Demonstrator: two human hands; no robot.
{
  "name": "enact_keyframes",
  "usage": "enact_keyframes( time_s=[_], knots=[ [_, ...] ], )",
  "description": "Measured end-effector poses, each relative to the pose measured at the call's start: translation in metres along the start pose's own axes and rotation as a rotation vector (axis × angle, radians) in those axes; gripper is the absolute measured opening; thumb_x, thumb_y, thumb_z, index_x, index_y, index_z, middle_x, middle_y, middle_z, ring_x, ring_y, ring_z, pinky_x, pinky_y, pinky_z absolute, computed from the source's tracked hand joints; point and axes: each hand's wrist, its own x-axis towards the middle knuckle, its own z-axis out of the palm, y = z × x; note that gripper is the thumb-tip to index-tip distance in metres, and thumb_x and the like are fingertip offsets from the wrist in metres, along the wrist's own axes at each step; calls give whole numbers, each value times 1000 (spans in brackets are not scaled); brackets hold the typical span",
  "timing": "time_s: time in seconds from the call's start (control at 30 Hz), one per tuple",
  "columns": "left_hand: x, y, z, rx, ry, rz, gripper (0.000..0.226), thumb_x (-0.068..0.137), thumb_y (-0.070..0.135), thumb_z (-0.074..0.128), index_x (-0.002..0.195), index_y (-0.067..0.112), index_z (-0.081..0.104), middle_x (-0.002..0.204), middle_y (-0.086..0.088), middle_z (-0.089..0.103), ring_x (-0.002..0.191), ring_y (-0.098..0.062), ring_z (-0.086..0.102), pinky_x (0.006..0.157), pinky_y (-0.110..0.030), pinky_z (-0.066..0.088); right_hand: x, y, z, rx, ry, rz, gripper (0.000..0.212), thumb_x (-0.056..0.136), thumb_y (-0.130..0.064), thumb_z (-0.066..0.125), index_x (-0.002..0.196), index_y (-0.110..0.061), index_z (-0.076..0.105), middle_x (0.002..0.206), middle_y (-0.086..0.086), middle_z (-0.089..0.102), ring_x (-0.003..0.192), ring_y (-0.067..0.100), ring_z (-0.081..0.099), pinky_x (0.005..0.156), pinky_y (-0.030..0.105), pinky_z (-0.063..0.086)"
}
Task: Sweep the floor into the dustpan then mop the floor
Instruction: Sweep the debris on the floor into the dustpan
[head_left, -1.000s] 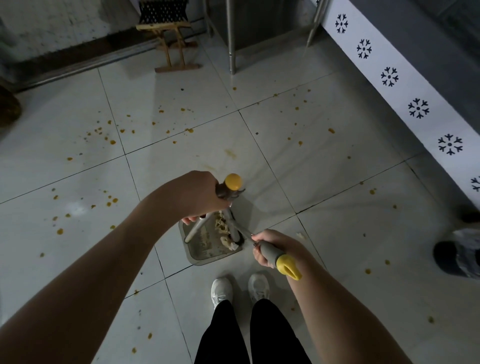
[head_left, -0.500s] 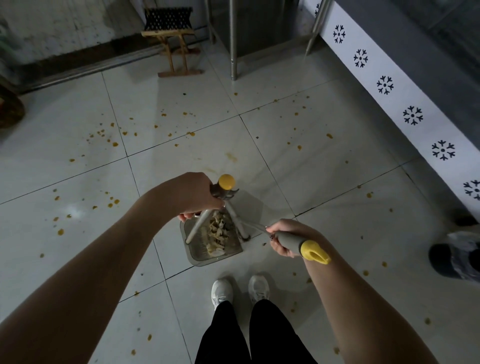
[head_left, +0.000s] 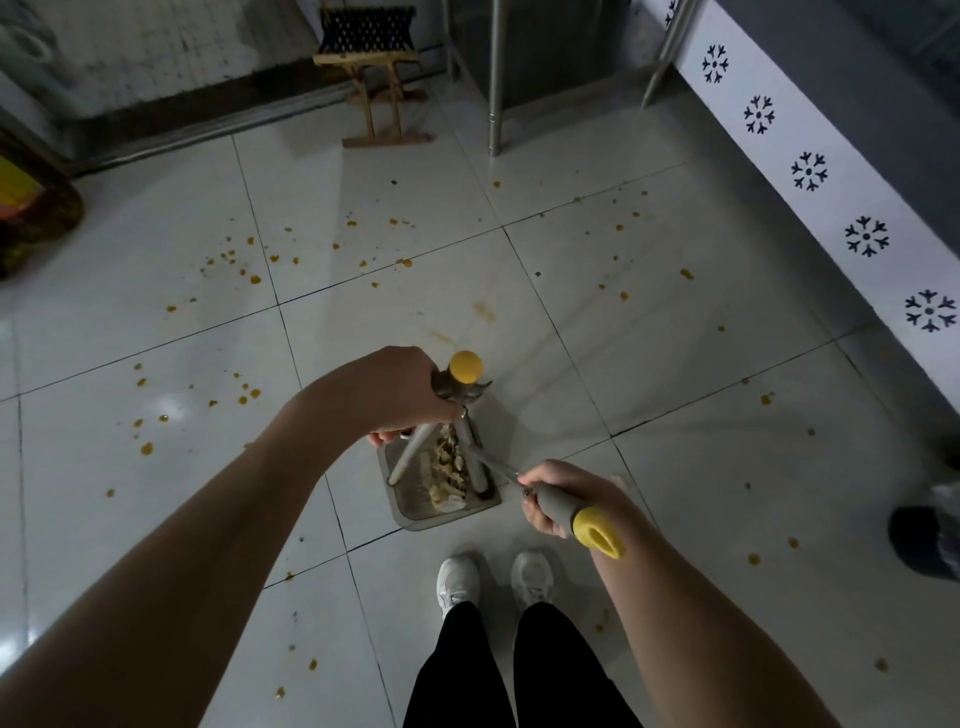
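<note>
Orange spills (head_left: 254, 279) fleck the white tiled floor (head_left: 675, 364). My left hand (head_left: 395, 400) curls round the dustpan (head_left: 415, 512) handle, with the scrap-filled pan before my shoes; my right hand (head_left: 558, 493) clamps the broom handle (head_left: 576, 512). I'd press the pan's lip flat and sweep short.

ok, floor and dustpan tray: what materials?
Floor: glazed ceramic tile by the look, glossy, with dark grout lines and light glare. Dustpan tray: dull grey, thin rounded rim; plastic or sheet metal, can't tell in this light.
</note>
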Motion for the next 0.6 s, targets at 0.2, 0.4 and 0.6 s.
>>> enact_keyframes(
  time_s=[0.2, 0.4, 0.6],
  knots=[
    [-1, 3, 6, -7, -10, 20, 27, 87, 34, 61, 78, 8, 60, 57, -7, 58, 42, -15, 54, 40, -18, 43, -12, -41, -27, -139, 5, 94, 26, 91, -17, 52, 68, -8, 45, 47, 5, 51, 35, 11, 53, 31, 16, 41],
    [-5, -14, 3, -10, -5, -17, 24, 88, 32, 58, 83, 9, 61, 60, -7, 59, 43, -13, 54, 39, -17, 43, -26, -22, -15, -226, 134, -126, 16, 90, -11, 51, 75, -7, 47, 48, 4, 52, 32, 9, 49, 31, 14, 36],
    [-4, -16, 5, -2, 4, 11, 25, 87, 33, 58, 76, 11, 59, 63, -9, 62, 49, -17, 60, 46, -20, 48, -4, 0, 21, -44, 86, -88, 9, 90, -6, 52, 82, -3, 48, 74, 10, 49, 46, 14, 58, 35, 17, 42]
  ],
)
